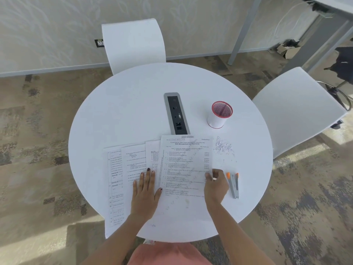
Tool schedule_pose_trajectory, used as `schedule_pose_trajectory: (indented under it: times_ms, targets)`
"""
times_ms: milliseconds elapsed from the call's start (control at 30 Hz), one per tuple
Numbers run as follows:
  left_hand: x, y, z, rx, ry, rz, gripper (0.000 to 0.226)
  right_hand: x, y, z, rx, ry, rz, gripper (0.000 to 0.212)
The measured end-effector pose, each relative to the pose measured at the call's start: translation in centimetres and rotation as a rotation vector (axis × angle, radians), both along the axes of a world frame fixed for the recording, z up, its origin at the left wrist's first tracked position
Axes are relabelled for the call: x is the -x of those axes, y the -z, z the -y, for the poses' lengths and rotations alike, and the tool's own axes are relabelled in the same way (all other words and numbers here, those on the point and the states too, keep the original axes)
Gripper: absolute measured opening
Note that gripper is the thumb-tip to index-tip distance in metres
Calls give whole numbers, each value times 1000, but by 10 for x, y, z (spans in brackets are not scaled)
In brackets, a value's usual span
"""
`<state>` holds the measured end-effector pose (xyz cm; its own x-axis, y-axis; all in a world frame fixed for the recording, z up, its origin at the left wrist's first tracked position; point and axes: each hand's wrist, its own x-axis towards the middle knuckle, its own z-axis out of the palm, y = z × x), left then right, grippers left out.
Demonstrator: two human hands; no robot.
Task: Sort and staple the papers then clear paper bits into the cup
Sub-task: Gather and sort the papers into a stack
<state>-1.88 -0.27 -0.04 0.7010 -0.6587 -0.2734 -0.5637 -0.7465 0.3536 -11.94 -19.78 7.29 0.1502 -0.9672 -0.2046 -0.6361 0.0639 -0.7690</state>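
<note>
**Papers fanned out on a round white table, both hands on the sheets**

A round white table (118,115) stands on patterned carpet, with two white chairs pulled up to it: one at the far side (133,43) and one to the right (294,106). A grey power and data socket strip (176,113) is set into the middle of the tabletop.

Printed exam papers (183,169) lie fanned across the near half of the table, overlapping one another. The rightmost sheet lies on top, and the leftmost sheet hangs past the near table edge. The left hand (146,190) lies flat, palm down with fingers spread, on the middle sheets just beside the top sheet's left edge. It presses rather than grasps. The right hand (215,184) sits at the top sheet's right edge with fingers curled; whether they have pinched the paper cannot be told.

Just right of the right hand lies a grey stapler with orange tips (234,185), flat on the table and untouched. Beyond it, a scatter of small paper bits (223,147) lies near the papers' upper right corner. A white cup with a red rim (219,114) stands upright farther back, to the right of the socket strip.
</note>
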Motion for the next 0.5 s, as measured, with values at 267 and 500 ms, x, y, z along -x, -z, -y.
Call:
schedule_pose_trajectory:
  times_ms: [267, 500]
  targets:
    - [-9, -35, 13, 217, -259, -400, 66, 11, -20, 11, -81, -66, 230, 8]
    - [-15, -89, 12, 664, -547, -696, 45, 6, -17, 11, -310, -151, 274, 9]
